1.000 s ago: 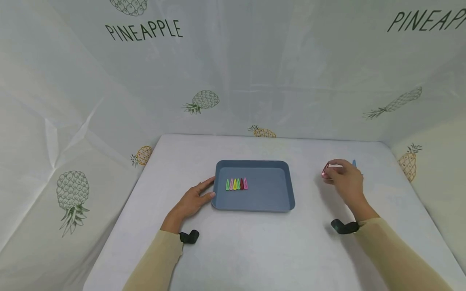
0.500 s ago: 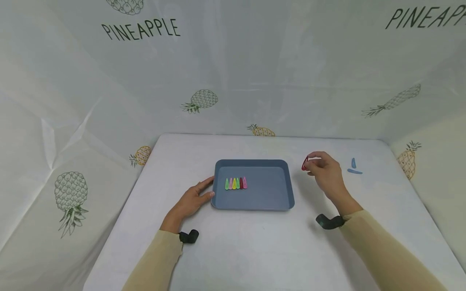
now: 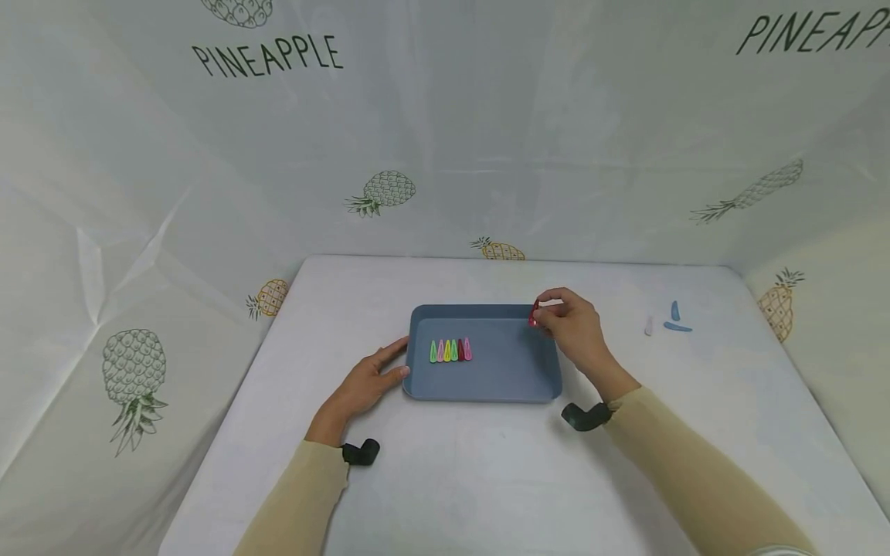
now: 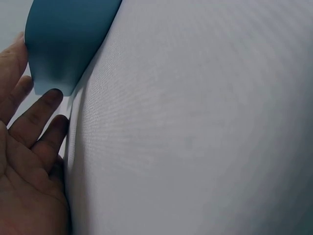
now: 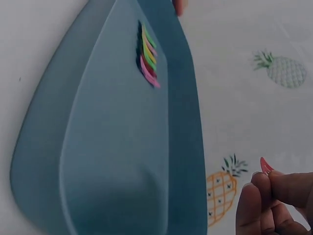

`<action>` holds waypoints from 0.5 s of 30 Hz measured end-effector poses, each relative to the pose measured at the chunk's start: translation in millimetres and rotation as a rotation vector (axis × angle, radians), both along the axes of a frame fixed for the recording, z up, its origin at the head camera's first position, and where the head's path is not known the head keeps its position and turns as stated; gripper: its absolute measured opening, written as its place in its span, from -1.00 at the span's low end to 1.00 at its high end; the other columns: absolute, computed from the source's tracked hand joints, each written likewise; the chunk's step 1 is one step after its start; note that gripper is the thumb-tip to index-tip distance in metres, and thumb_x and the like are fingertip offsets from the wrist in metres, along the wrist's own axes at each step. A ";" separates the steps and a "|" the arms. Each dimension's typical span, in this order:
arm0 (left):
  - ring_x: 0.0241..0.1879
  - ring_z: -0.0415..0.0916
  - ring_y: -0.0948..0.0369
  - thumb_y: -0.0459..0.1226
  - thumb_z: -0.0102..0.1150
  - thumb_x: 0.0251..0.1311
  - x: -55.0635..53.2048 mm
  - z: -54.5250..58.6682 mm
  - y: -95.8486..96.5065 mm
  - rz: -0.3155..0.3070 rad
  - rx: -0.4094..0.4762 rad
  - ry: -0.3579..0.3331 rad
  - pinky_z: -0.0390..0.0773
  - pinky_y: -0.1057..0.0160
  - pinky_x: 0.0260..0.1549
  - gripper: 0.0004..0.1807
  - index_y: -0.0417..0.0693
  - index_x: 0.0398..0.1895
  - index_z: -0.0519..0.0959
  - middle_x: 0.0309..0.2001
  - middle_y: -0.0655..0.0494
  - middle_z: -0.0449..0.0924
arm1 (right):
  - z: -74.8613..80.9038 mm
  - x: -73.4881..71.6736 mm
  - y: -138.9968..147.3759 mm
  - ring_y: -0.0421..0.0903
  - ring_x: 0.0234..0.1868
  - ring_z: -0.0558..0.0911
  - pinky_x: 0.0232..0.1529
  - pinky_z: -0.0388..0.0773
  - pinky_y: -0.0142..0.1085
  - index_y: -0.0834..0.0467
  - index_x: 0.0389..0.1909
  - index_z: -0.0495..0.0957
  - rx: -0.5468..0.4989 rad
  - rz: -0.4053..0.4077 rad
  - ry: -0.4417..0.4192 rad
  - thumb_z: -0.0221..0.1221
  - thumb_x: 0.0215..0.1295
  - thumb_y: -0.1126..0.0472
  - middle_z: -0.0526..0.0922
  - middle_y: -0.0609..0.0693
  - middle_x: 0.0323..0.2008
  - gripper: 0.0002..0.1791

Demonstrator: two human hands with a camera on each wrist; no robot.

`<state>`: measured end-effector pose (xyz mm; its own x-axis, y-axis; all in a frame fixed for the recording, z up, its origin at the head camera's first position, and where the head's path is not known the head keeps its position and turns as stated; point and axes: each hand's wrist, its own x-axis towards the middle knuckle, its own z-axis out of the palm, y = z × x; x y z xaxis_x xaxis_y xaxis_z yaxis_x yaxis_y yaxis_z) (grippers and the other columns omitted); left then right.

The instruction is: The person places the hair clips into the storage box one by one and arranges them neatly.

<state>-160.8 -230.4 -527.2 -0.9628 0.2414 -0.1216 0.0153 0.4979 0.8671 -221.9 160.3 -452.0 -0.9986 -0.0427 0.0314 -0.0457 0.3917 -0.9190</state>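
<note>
My right hand (image 3: 575,328) pinches a red snap hair clip (image 3: 534,313) between thumb and fingertips, over the back right corner of the blue-grey tray (image 3: 501,386). In the right wrist view the tip of that red clip (image 5: 265,165) sticks out from the fingers. My left hand (image 3: 365,384) rests against the tray's left side, fingers extended; the left wrist view has its fingertips right at the tray wall (image 4: 63,54). Inside the tray, left of its middle, a tidy row of several clips (image 3: 448,350) in green, pink, yellow and dark red lies side by side.
On the right of the white table (image 3: 445,479) lie two blue hair clips (image 3: 675,312) and a pale clip (image 3: 649,326). A white cloth wall (image 3: 556,139) printed with pineapples rises behind the table's back edge.
My right hand has carried the red clip leftward from the table's right side to over the tray. The blue and pale clips there have come into sight. My left hand stays put.
</note>
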 end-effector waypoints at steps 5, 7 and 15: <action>0.71 -0.19 -0.10 0.03 0.26 0.48 0.2 -0.2 0.3 0.005 -0.008 0.002 -0.15 -0.23 0.66 -0.27 0.33 0.65 0.27 0.63 0.16 0.25 | -5.5 -3.0 -19.8 0.31 -0.14 0.78 -0.21 0.81 -0.19 0.19 0.10 0.61 0.011 0.041 -0.020 0.29 0.45 0.32 0.81 0.21 -0.19 -0.74; 0.71 -0.19 -0.11 0.01 0.26 0.48 0.0 0.1 0.3 0.004 -0.008 0.002 -0.14 -0.25 0.66 -0.28 0.33 0.65 0.27 0.63 0.15 0.26 | -8.7 -4.6 -26.6 0.30 -0.16 0.78 -0.20 0.81 -0.15 0.19 0.09 0.62 0.024 0.050 -0.019 0.30 0.45 0.32 0.82 0.19 -0.21 -0.75; 0.72 -0.20 -0.05 -0.01 0.26 0.49 0.4 2.1 0.8 0.011 0.000 -0.013 -0.14 -0.22 0.66 -0.30 0.39 0.63 0.29 0.62 0.22 0.26 | -23.2 -10.7 -45.9 0.21 -0.27 0.79 -0.20 0.81 -0.01 0.22 0.06 0.63 0.012 0.077 -0.031 0.31 0.40 0.34 0.80 0.19 -0.28 -0.75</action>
<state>-160.4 -229.7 -525.1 -0.9637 0.2307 -0.1345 -0.0018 0.4982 0.8671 -232.6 114.4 -475.1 -0.9928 -0.1194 -0.0002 -0.0478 0.3991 -0.9156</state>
